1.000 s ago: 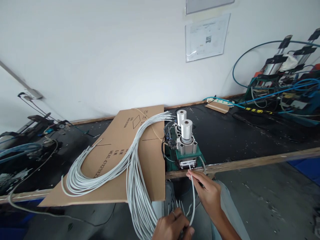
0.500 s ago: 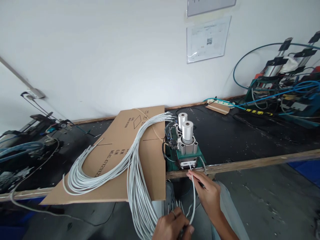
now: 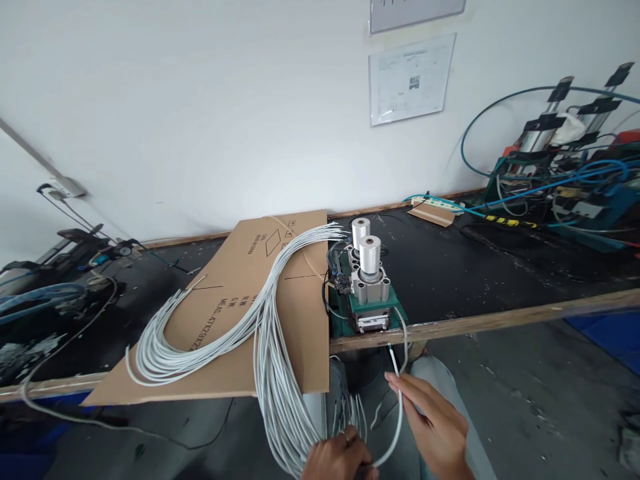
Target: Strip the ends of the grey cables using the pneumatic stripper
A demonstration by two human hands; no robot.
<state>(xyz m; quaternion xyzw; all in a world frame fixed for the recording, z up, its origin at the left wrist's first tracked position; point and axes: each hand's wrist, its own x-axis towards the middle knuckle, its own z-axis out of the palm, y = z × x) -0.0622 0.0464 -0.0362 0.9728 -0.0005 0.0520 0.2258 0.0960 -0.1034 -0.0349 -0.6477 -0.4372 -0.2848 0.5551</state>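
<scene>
My right hand [image 3: 431,417] pinches a single white cable [image 3: 399,413] near its end, whose tip stands free below the front of a small machine [image 3: 370,293] with two silver cylinders. At the bottom edge, my left hand [image 3: 340,459] is closed around white cables, among them the lower part of that same cable. A thick bundle of white cables [image 3: 275,347] lies over a cardboard sheet [image 3: 305,333] and hangs off the table's front edge beside my left hand. Several cable ends point up just behind my left hand.
The black table [image 3: 450,267] has a wooden front edge. Machines with blue hoses [image 3: 540,153] stand at the right; more equipment [image 3: 75,267] is at the left. A power strip [image 3: 437,203] lies near the wall. A grey tube hangs at the small machine's right side.
My right hand has moved down and right, away from the small machine. The cable's end, earlier at the machine's front slot, is now out of it and lower.
</scene>
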